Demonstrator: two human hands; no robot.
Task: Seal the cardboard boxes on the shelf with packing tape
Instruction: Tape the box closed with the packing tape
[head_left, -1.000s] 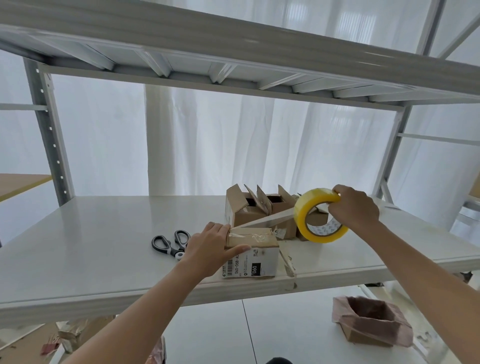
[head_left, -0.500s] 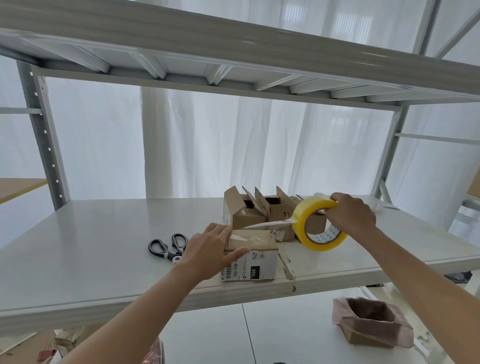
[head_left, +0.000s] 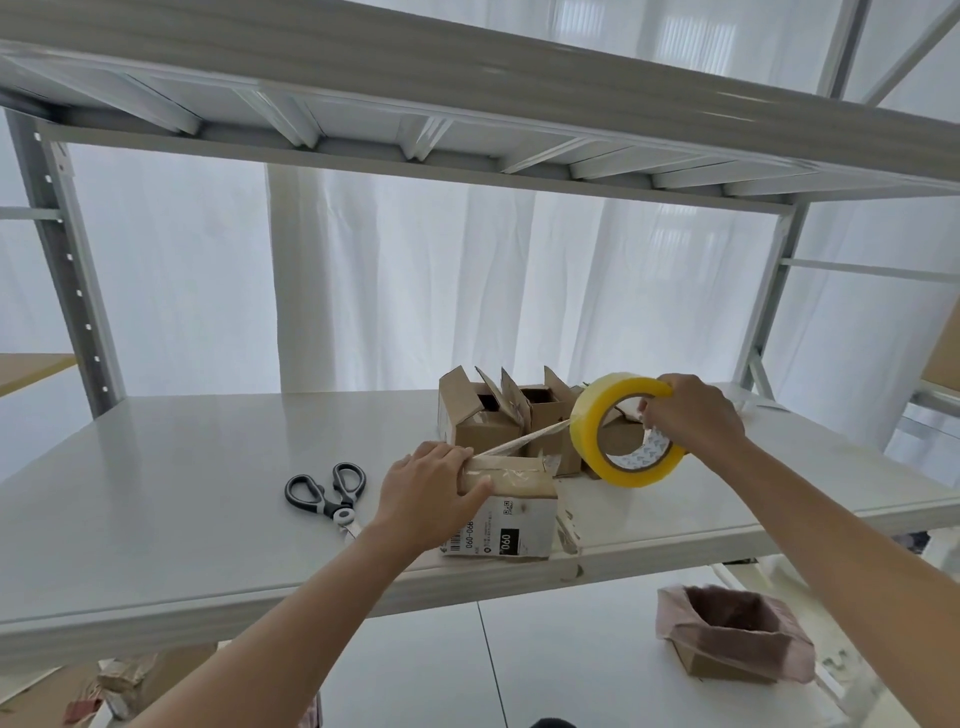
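Nearest, the left hand (head_left: 426, 493) holds the end of the closed box (head_left: 511, 512) at the front edge of the shelf (head_left: 156, 493), with the fingers laid over the top and the thumb on the front face, and it seems to press the start of the tape there. From under these fingers a strip of tape (head_left: 519, 441) rises tight to the tape roll (head_left: 623, 431), which the right hand (head_left: 693, 415) grips by its upper rim, higher than the box and beyond its far end. To do this step well, I think the right hand should bring the roll down low, so that the strip lies along the middle seam without wrinkles, while the left hand holds the box firm so it does not slide off the edge. The scissors (head_left: 327, 491) lie just left of the left hand, ready for the cut. Behind both hands stand the open boxes (head_left: 483, 415), flaps up and not yet sealed.
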